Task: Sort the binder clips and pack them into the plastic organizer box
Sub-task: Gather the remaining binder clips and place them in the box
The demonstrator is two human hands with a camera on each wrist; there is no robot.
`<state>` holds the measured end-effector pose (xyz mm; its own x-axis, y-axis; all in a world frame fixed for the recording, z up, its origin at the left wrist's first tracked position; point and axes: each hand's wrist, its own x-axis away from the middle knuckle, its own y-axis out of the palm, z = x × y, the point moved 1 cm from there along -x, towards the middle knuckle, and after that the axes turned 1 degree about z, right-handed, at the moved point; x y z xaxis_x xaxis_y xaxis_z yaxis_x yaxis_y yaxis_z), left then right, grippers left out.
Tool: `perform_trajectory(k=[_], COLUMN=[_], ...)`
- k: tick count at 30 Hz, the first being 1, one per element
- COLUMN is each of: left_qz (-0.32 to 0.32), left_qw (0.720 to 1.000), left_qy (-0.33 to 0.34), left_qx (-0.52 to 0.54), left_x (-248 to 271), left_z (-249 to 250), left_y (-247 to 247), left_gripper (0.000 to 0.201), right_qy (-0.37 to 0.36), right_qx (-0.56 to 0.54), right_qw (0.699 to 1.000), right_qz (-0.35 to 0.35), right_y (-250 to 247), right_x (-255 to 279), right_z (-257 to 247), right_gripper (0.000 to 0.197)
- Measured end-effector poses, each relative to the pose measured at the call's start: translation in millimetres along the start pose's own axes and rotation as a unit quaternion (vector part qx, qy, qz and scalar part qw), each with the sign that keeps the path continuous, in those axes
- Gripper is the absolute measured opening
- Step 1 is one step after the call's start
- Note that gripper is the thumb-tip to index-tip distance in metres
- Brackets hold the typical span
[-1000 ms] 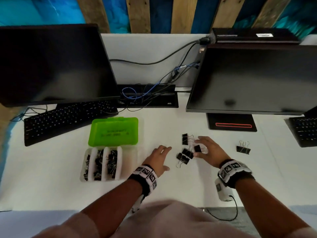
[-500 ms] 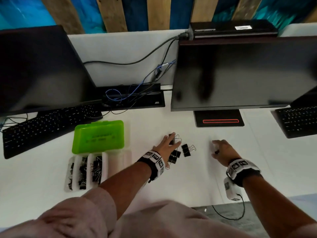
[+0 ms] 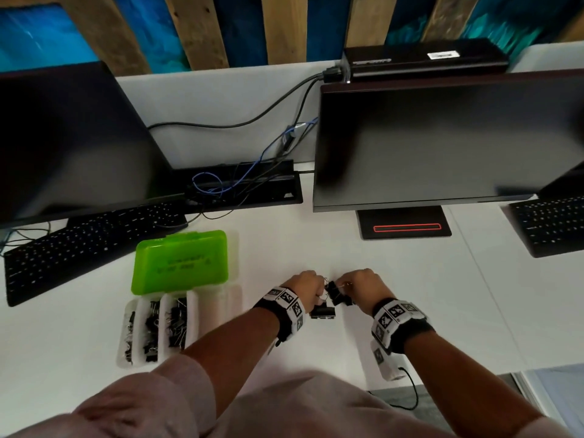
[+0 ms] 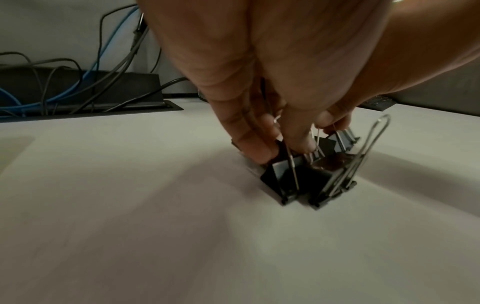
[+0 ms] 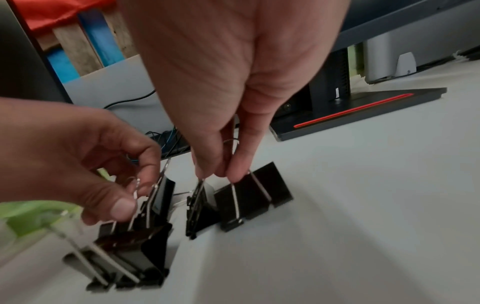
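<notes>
Head view: half a second ago the hands were apart, the left reaching over the clips and the right off to the side. Now both meet over the black clips (image 3: pixel 335 295) on the white tabletop (image 3: pixel 395 279). The left hand (image 3: pixel 303 287) and right hand (image 3: pixel 363 286) are curled, knuckles up, just either side of the pile. One clip (image 3: pixel 322 312) lies flat beside the left wrist. The box (image 3: pixel 202 314), clear plastic with a green lid (image 3: pixel 180 262) folded back, sits well left of the hands; three of its long compartments hold dark clips.

Left wrist view: the left hand (image 4: pixel 272 82) points down, its fingertips (image 4: pixel 255 152) and thumb pinching the thin wire handles of clips (image 4: pixel 298 176) standing on the tabletop (image 4: pixel 130 226). The bodies are folded black metal, glossy; one wire loop sticks up free at the right.

Right wrist view: the right hand (image 5: pixel 233 82) pinches the silver wire handles of a black clip (image 5: pixel 249 197), its lower edge at the tabletop (image 5: pixel 363 226). Just to its left, the left hand (image 5: pixel 85 164) grips several wire handles of a bunch (image 5: pixel 135 246) of clips. Motion blur softens the nearest ones.
</notes>
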<state>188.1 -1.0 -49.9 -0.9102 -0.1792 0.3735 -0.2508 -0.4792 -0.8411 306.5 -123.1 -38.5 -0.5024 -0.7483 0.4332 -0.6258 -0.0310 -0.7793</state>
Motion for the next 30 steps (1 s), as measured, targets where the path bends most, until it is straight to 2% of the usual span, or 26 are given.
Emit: perform_trajectory(k=[4,6,8,11,15,18,23,30], left_qz=[0.036,0.013,0.002,-0.019,0.002,0.027,0.116,0.254], left_qw=[0.999,1.000,0.996,0.992,0.990,0.988,0.960,0.887], left_qy=[0.005,0.009,-0.009,-0.053,-0.050,-0.051,-0.103,-0.217], left_qx=[-0.004,0.009,0.085,0.113,0.130,0.146,0.233,0.318], left_x=[7.0,5.5,3.4,0.0,5.0,15.8,49.5,127.4], left_z=[-0.6,0.4,-0.5,6.1,11.8,9.9,-4.4,-49.0], left_y=[-5.0,-3.2,-1.3,-0.5,1.9,-2.2,-25.6,-39.1], left_gripper=[0.005,0.011,0.013,0.011,0.005,0.004,0.005,0.007], right_qy=[0.035,0.031,0.011,0.018,0.060,0.058,-0.001,-0.147], right_qx=[-0.022,-0.033,-0.021,0.006,0.017,0.004,-0.036,-0.073], right_qw=[0.999,0.999,1.000,1.000,0.998,0.997,0.996,0.985], right_qz=[0.014,0.019,0.013,0.012,0.029,0.053,0.084,0.048], right_y=[-7.5,-8.1,-6.4,-7.8,-17.6,-25.2,-34.3,-19.5], right_x=[0.2,-0.1,0.8,5.3,14.3,15.9,-1.9,-23.8], right_z=[1.9,-0.5,-5.8,-7.8,0.6,3.6,-29.0,-130.1], right_gripper=[0.027,0.025,0.019,0.016,0.015,0.015,0.015,0.013])
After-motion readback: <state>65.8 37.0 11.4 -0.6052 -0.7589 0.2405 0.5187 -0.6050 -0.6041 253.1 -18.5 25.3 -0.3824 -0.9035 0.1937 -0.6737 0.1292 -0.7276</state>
